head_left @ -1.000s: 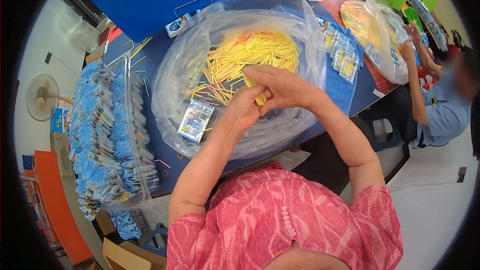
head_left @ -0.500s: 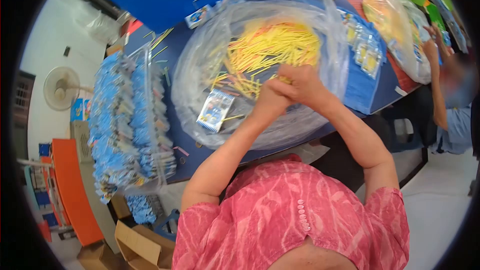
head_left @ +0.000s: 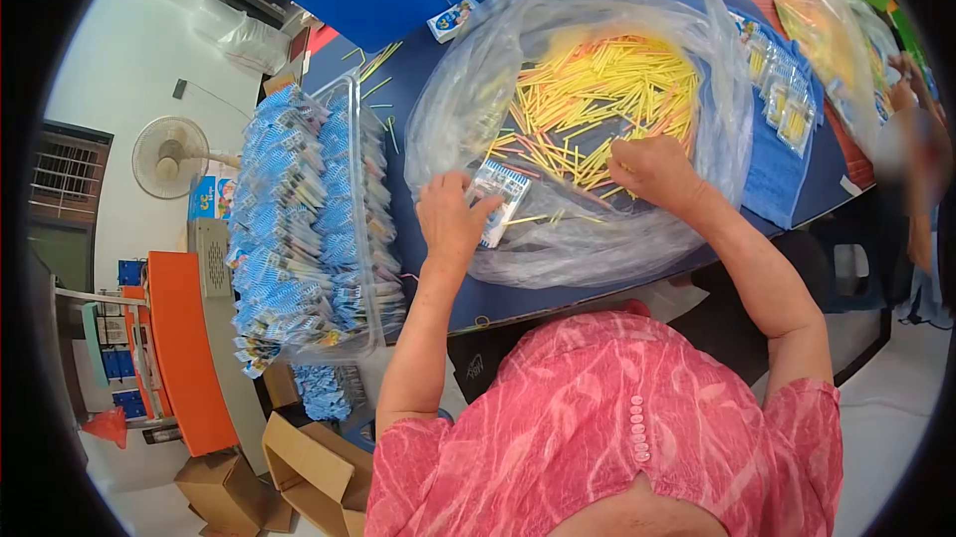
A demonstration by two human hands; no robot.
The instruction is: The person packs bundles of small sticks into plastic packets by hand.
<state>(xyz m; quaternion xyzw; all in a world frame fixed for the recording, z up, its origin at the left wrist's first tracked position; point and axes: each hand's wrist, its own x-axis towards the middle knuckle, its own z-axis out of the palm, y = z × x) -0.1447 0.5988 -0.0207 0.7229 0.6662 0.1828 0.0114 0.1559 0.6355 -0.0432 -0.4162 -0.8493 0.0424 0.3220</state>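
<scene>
A large clear plastic bag (head_left: 453, 104) lies spread open on the dark blue table, with a heap of thin yellow and orange sticks (head_left: 607, 79) inside. My right hand (head_left: 657, 173) is closed at the near edge of the heap, with yellow sticks at its fingertips; its palm is hidden. A small blue-and-white printed packet (head_left: 508, 193) lies at the bag's left side. Beside it is my left hand (head_left: 453, 218), fingers apart and thumb at the packet's left edge. A few loose sticks lie between the packet and my right hand.
On the left stands a clear plastic tub (head_left: 360, 238) packed with rows of blue packets (head_left: 284, 228). Filled packets (head_left: 787, 99) lie on a blue cloth (head_left: 777, 188) at right. Another person's hand (head_left: 901, 89) is at far right. Cardboard boxes (head_left: 319, 457) sit below left.
My hands, together over the sticks before, are now apart. The left has moved left to the packet; the right stays by the heap. The whole view has shifted, moving the scene rightward.
</scene>
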